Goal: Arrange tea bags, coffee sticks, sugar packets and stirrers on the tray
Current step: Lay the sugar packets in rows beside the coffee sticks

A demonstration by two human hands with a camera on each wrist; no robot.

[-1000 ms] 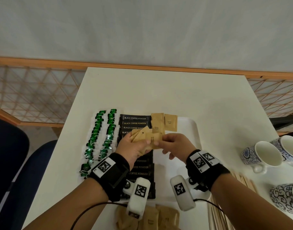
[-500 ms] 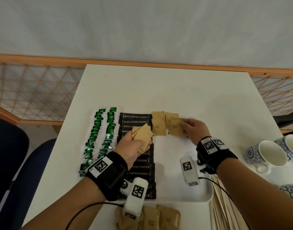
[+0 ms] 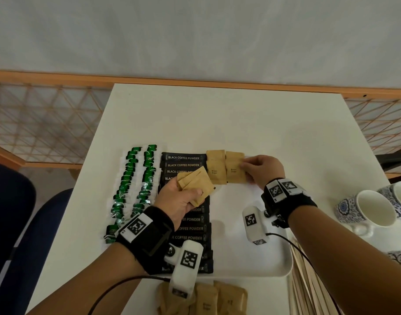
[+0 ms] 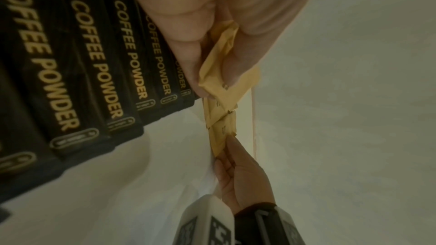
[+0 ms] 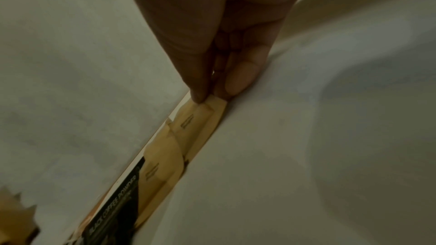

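Note:
On the white tray (image 3: 252, 264) lie two columns of green tea bags (image 3: 136, 185), a column of black coffee sticks (image 3: 186, 164) and several brown sugar packets (image 3: 216, 171) at the far end. My left hand (image 3: 181, 201) holds a fan of sugar packets (image 3: 196, 183) above the coffee sticks; its fingers (image 4: 188, 47) curl round the packets (image 4: 221, 85). My right hand (image 3: 261, 169) pinches the right edge of a sugar packet (image 3: 234, 172) lying on the tray's far end. In the right wrist view its fingertips (image 5: 200, 92) pinch that packet's edge (image 5: 207, 105).
More sugar packets (image 3: 217, 301) lie on the table in front of the tray. Wooden stirrers (image 3: 308, 287) lie right of the tray. Patterned cups (image 3: 367, 210) stand at the right edge. Beyond the table runs a wooden lattice rail (image 3: 47, 123).
My right hand took one sugar packet from the left hand's bundle, carried it right and far, and now has it down on the tray beside the other packets. The left hand stayed over the coffee sticks.

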